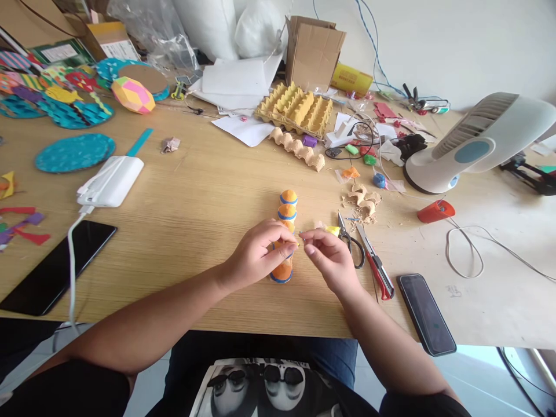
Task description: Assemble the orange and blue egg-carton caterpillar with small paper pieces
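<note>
Over an orange strip of rounded humps with blue bands (287, 212), both my hands meet fingertip to fingertip. My left hand (263, 252) is closed in a pinch, with a tiny yellow bit showing at its fingertips. My right hand (332, 258) has thumb and index finger curled close together; a tiny dark or bluish speck shows at the index tip, too small to name. The strip lies on the table, its middle partly hidden by my left hand. Just beyond my right hand are a yellow lump in clear wrapping (333, 230) and black-handled scissors (357, 249).
A red utility knife (377, 269) and a phone (426, 313) lie to the right. Farther back are egg-carton pieces (299, 149), a yellow egg tray (295, 110), a red cup-like holder (435, 211) and a white fan (473, 139). A white power bank (115, 180) lies left.
</note>
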The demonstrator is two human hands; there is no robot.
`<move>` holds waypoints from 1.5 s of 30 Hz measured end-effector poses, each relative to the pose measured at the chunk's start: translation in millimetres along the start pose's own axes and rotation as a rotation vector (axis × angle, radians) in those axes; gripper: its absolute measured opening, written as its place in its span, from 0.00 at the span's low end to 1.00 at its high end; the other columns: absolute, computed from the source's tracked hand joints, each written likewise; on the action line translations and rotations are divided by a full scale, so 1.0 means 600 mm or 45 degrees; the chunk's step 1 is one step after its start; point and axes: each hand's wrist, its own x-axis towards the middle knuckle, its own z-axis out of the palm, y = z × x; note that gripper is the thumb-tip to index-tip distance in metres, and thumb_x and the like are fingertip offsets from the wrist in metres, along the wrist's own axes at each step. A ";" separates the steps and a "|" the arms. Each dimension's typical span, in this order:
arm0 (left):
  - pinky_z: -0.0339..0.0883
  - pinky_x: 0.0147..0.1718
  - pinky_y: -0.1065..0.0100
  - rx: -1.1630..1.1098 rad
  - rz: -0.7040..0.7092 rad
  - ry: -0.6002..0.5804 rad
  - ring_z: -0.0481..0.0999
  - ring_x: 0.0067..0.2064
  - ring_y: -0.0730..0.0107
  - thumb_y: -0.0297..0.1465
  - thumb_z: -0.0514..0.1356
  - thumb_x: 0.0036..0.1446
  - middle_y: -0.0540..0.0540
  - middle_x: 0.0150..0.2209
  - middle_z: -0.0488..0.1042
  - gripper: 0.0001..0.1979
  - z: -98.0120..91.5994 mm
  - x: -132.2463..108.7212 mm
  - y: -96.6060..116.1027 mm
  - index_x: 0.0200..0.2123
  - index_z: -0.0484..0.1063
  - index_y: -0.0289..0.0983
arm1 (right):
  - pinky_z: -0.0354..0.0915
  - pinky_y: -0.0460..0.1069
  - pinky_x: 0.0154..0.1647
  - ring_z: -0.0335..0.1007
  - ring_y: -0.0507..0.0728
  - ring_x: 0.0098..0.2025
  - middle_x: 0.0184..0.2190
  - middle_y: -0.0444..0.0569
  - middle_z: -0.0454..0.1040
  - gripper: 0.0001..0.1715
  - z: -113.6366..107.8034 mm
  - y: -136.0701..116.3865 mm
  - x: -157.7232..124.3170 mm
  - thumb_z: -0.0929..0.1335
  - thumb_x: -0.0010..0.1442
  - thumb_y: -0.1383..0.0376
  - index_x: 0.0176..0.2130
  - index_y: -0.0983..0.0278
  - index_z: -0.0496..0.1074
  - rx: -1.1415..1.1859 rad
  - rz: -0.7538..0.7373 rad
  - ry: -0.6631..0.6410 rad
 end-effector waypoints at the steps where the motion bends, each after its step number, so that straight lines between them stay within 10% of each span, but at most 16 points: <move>1: 0.70 0.39 0.66 -0.030 -0.012 -0.027 0.75 0.36 0.69 0.33 0.60 0.67 0.48 0.32 0.77 0.09 0.001 0.000 0.001 0.33 0.75 0.38 | 0.65 0.49 0.32 0.65 0.53 0.32 0.32 0.46 0.72 0.13 0.001 -0.004 -0.002 0.74 0.61 0.59 0.46 0.58 0.80 -0.108 -0.122 -0.037; 12: 0.67 0.32 0.67 0.011 0.074 -0.041 0.71 0.30 0.70 0.33 0.59 0.67 0.49 0.23 0.73 0.18 0.006 -0.004 0.002 0.23 0.69 0.37 | 0.72 0.51 0.36 0.76 0.56 0.35 0.36 0.49 0.79 0.20 0.003 -0.003 -0.011 0.75 0.59 0.69 0.50 0.54 0.80 -0.486 -0.680 -0.053; 20: 0.69 0.38 0.63 0.025 0.134 -0.020 0.73 0.34 0.68 0.36 0.51 0.71 0.46 0.30 0.78 0.18 0.001 -0.008 0.002 0.32 0.74 0.37 | 0.71 0.52 0.34 0.75 0.56 0.32 0.31 0.49 0.81 0.06 0.001 -0.016 -0.013 0.72 0.63 0.63 0.40 0.57 0.83 -0.471 -0.467 -0.003; 27: 0.70 0.45 0.62 0.352 0.303 0.116 0.76 0.41 0.66 0.38 0.69 0.59 0.46 0.40 0.80 0.16 0.001 -0.008 -0.004 0.49 0.75 0.40 | 0.67 0.52 0.33 0.72 0.56 0.29 0.26 0.48 0.78 0.11 -0.002 -0.016 -0.010 0.72 0.64 0.59 0.30 0.59 0.80 -0.367 -0.335 0.006; 45: 0.71 0.40 0.65 0.400 0.423 0.124 0.75 0.38 0.69 0.27 0.67 0.60 0.50 0.36 0.82 0.07 -0.006 -0.007 -0.003 0.42 0.79 0.41 | 0.66 0.51 0.32 0.70 0.55 0.30 0.27 0.47 0.76 0.10 0.000 -0.005 -0.004 0.72 0.64 0.58 0.33 0.61 0.77 -0.314 -0.322 -0.092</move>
